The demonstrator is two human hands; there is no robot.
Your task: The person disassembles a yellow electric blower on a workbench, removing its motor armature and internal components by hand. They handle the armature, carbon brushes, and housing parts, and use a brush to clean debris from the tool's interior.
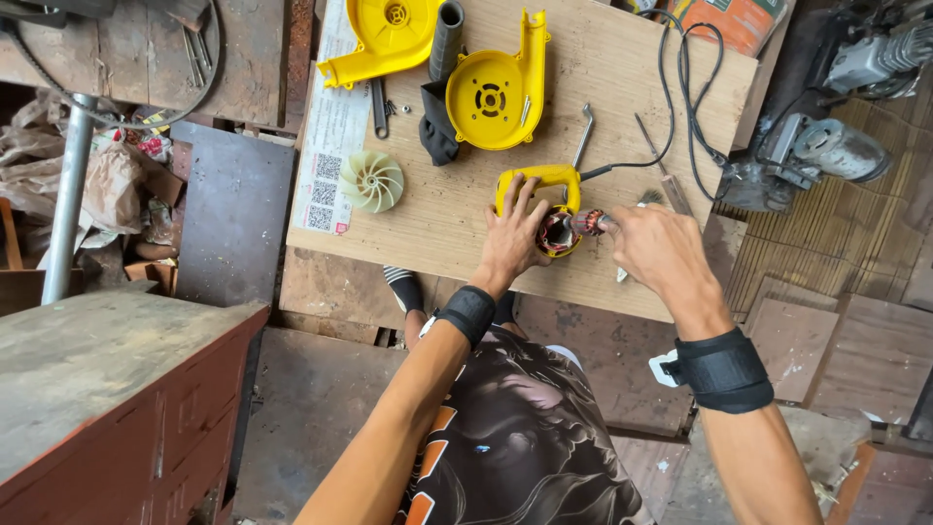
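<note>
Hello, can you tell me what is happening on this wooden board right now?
A person works on a dismantled yellow blower. The left hand steadies the yellow motor housing on the wooden board, while the right hand holds the armature at the housing's opening. Two yellow casing halves, a pale fan impeller and a black nozzle lie farther up the board.

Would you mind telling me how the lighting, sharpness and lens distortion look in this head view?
Head view: soft, even daylight, only faint shadows under the left hand and right hand; no glare on the wooden board; the yellow motor housing is sharp; wide-angle distortion bends the frame edges, stretching the forearms.
</note>
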